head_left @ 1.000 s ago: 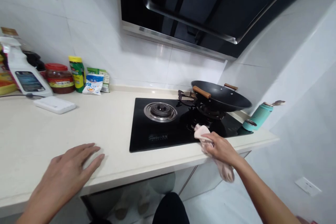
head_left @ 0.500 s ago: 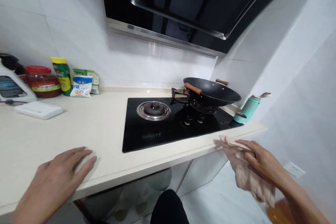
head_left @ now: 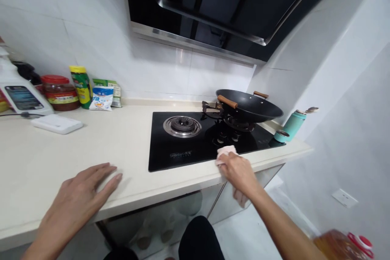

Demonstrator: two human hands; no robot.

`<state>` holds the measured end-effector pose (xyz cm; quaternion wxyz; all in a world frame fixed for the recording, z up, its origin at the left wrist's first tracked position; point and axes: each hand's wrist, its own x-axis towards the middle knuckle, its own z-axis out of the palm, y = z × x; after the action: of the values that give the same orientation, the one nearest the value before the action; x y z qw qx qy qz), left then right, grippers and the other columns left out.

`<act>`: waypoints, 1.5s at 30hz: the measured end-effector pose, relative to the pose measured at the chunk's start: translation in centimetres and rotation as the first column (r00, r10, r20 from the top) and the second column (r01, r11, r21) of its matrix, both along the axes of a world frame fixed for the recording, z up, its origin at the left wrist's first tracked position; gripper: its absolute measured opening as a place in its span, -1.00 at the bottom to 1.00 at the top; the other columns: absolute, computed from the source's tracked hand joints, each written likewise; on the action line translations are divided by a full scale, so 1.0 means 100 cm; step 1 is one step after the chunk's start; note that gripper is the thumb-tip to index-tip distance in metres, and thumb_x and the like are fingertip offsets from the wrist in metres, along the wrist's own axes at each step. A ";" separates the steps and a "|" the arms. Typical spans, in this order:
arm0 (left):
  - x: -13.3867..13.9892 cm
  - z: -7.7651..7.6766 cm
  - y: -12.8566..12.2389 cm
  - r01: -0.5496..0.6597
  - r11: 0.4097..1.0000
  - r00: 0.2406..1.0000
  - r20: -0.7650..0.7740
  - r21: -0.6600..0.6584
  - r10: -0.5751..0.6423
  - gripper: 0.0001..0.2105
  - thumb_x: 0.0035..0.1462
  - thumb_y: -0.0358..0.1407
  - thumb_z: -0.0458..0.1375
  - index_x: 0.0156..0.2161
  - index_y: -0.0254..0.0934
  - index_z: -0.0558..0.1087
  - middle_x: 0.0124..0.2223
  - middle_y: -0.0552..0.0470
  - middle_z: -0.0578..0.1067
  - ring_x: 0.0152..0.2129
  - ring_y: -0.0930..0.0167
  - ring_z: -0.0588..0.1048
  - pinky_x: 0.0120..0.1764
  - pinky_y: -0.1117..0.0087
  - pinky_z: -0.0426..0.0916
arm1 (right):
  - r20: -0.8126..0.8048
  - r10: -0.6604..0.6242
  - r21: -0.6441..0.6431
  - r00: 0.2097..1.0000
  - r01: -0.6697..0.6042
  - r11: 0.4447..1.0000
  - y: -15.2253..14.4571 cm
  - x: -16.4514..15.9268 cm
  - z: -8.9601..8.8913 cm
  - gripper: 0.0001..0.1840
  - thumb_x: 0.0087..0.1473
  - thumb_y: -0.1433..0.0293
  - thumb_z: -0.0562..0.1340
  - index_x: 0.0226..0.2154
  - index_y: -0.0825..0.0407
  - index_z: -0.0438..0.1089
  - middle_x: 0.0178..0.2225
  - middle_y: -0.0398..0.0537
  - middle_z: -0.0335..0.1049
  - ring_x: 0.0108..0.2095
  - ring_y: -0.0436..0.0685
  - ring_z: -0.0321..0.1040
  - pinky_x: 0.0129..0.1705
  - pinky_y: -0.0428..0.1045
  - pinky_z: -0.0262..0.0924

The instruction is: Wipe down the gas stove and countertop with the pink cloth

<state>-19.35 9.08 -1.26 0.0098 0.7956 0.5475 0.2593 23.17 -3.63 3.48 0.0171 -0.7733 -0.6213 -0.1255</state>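
Grasps pale cloth [head_left: 226, 152] in right hand [head_left: 240, 172] at the front edge of the stove [head_left: 170, 142], partly hanging below the counter [head_left: 122, 134]. Has left hand [head_left: 77, 195] relaxed over the counter, grasping nothing. Judged mid-wipe at that edge, so unfinished; cannot confirm any completed area. Shows wok [head_left: 252, 107] over right burner [head_left: 239, 124], hiding part of the stove.

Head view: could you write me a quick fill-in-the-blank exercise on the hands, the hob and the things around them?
1. The right hand holds a cloth whose colour is pale ____.
2. The left hand, by the cream countertop, grips ____.
3. On the gas hob, the burner without the black wok over it is, as the person sees it, the ____ one.
4. The squat jar beside the yellow-capped bottle has a lid coloured ____.

Missing words: pink; nothing; left; red.
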 end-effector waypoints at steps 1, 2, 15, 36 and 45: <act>0.000 0.001 0.000 0.009 1.000 0.999 0.039 -0.016 -0.009 -0.56 0.24 0.06 0.05 0.02 -0.11 0.57 0.18 0.03 0.56 0.16 0.20 0.45 0.22 0.15 0.25 | -0.013 0.071 0.012 0.997 -0.070 0.997 0.001 -0.019 0.001 -0.74 0.29 0.35 0.08 -0.10 -0.07 0.45 -0.18 -0.01 0.47 -0.24 0.14 0.46 -0.34 -0.04 0.08; 0.000 0.003 -0.001 0.018 0.999 0.997 0.081 -0.032 -0.016 -0.57 0.23 0.07 0.07 0.00 -0.11 0.58 0.17 0.04 0.57 0.16 0.19 0.46 0.21 0.14 0.26 | -0.022 0.139 0.022 0.990 -0.139 0.990 0.003 -0.039 0.002 -0.76 0.29 0.35 0.09 -0.11 -0.07 0.45 -0.18 -0.01 0.46 -0.24 0.14 0.45 -0.34 -0.04 0.07; -0.003 0.015 -0.088 0.017 0.972 0.781 0.604 0.233 -0.158 -0.79 0.32 -0.12 0.09 -0.07 -0.09 0.51 0.09 0.05 0.56 0.08 0.29 0.50 0.22 0.19 0.35 | -0.283 0.724 0.183 0.629 -0.705 0.685 0.029 -0.233 -0.004 -0.74 0.26 0.32 0.13 -0.02 -0.15 0.39 -0.04 -0.07 0.45 -0.04 0.23 0.40 -0.08 0.07 0.27; -0.003 0.048 -0.053 -0.161 0.976 0.960 0.254 0.145 0.120 -0.55 0.24 -0.21 0.07 0.20 -0.28 0.39 0.19 -0.29 0.40 0.16 0.04 0.35 0.14 -0.07 0.30 | -0.503 0.668 0.383 0.549 -0.552 0.741 0.100 -0.183 0.045 -0.71 0.26 0.42 0.11 0.00 0.06 0.37 0.01 0.06 0.36 -0.01 0.14 0.31 0.14 0.10 0.14; 0.027 0.021 -0.044 0.137 0.988 0.985 -0.114 0.076 -0.128 -0.62 0.22 -0.01 0.16 0.04 -0.15 0.54 0.17 -0.19 0.50 0.14 0.01 0.42 0.09 -0.09 0.25 | -0.061 0.836 -0.038 0.546 -0.838 0.545 0.149 -0.280 0.135 -0.79 0.28 0.43 0.13 -0.25 0.05 0.49 -0.15 -0.21 0.53 -0.16 -0.04 0.46 -0.17 -0.13 0.27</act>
<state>-16.60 4.68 0.88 -0.0360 0.8428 0.4819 0.2371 -4.81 11.23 17.03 0.0616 -0.3863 -0.9177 -0.0690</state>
